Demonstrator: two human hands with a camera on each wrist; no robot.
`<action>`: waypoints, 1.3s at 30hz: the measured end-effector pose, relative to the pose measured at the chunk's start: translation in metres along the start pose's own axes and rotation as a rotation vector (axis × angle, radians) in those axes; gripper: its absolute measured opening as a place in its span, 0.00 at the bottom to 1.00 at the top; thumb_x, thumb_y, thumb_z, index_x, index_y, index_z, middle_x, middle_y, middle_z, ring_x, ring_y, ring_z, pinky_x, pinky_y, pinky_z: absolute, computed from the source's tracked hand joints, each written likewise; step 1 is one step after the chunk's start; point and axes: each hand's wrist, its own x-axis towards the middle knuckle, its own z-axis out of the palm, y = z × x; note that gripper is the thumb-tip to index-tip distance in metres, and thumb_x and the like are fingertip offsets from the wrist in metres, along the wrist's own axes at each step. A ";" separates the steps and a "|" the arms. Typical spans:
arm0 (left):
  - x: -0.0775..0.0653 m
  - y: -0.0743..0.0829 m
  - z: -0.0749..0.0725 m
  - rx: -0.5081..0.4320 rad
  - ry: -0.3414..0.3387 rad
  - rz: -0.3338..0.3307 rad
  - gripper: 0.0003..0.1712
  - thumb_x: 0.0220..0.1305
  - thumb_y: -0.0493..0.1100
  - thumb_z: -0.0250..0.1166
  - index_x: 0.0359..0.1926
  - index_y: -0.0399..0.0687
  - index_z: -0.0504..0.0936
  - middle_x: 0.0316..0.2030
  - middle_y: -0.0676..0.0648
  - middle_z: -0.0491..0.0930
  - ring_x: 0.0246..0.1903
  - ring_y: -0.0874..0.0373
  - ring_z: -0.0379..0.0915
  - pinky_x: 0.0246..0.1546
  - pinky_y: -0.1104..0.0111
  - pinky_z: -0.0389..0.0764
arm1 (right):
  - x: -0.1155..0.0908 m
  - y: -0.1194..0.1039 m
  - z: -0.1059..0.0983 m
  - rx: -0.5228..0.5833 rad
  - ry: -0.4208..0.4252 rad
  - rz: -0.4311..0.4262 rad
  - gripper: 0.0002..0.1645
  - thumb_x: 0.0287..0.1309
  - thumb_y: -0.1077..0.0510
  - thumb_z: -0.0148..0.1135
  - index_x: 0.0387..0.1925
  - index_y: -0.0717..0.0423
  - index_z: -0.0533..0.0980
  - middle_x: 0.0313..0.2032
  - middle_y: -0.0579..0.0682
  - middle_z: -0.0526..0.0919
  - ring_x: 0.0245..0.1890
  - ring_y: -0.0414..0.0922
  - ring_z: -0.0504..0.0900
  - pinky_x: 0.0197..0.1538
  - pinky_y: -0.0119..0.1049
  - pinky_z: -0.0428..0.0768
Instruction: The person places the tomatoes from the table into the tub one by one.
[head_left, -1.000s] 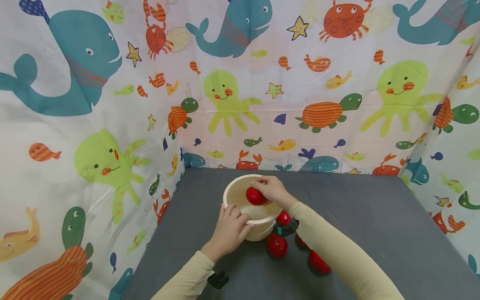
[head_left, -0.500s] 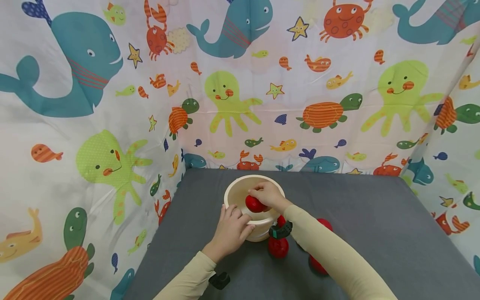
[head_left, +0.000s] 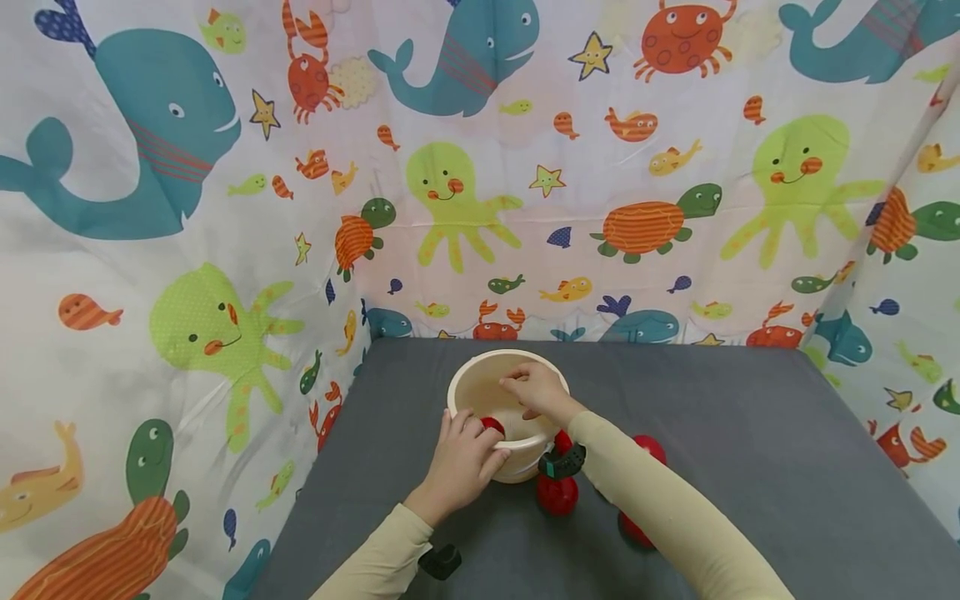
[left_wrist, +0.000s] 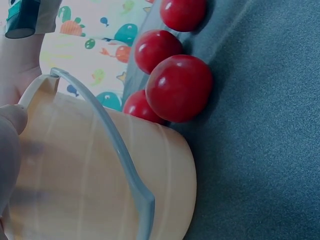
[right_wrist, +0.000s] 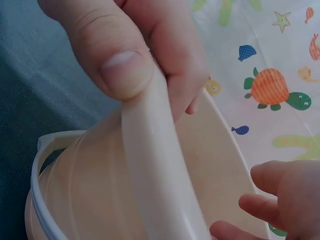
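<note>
A cream bucket stands on the dark grey surface. My left hand grips its near rim; in the right wrist view the thumb presses the outside with the fingers over the inner side. One red ball lies inside the bucket, partly hidden behind my left fingers. Over the bucket's right side, my right hand is held within the mouth, holding nothing; its fingers are spread loosely in the right wrist view. A grey-blue handle hangs down the bucket's outer wall.
Several red balls rest on the grey surface beside the bucket, among them a near ball and another ball partly behind my right sleeve. Patterned curtains with sea animals close off the back and sides.
My right hand has lowered the red ball into the bucket and let it go; the ball now lies by the near-left inner wall. My left hand keeps its grip on the rim.
</note>
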 end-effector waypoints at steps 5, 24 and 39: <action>0.000 0.000 0.001 0.002 0.000 -0.007 0.11 0.64 0.56 0.61 0.40 0.58 0.81 0.40 0.49 0.79 0.57 0.44 0.68 0.60 0.30 0.58 | -0.002 -0.003 -0.002 0.050 0.003 0.023 0.20 0.61 0.48 0.63 0.50 0.54 0.79 0.41 0.57 0.81 0.32 0.51 0.79 0.31 0.44 0.86; -0.002 0.000 0.002 -0.011 0.025 -0.002 0.11 0.64 0.56 0.61 0.38 0.58 0.81 0.37 0.49 0.77 0.55 0.45 0.68 0.59 0.30 0.59 | -0.030 0.012 -0.109 0.099 -0.032 -0.003 0.29 0.66 0.44 0.57 0.61 0.57 0.72 0.62 0.64 0.73 0.56 0.62 0.79 0.40 0.47 0.86; -0.002 0.001 0.003 -0.039 0.034 0.004 0.11 0.64 0.55 0.61 0.38 0.56 0.81 0.37 0.48 0.77 0.55 0.45 0.68 0.61 0.29 0.56 | -0.067 0.091 -0.181 0.107 -0.010 0.085 0.41 0.66 0.38 0.53 0.67 0.64 0.62 0.65 0.70 0.66 0.53 0.57 0.79 0.50 0.52 0.82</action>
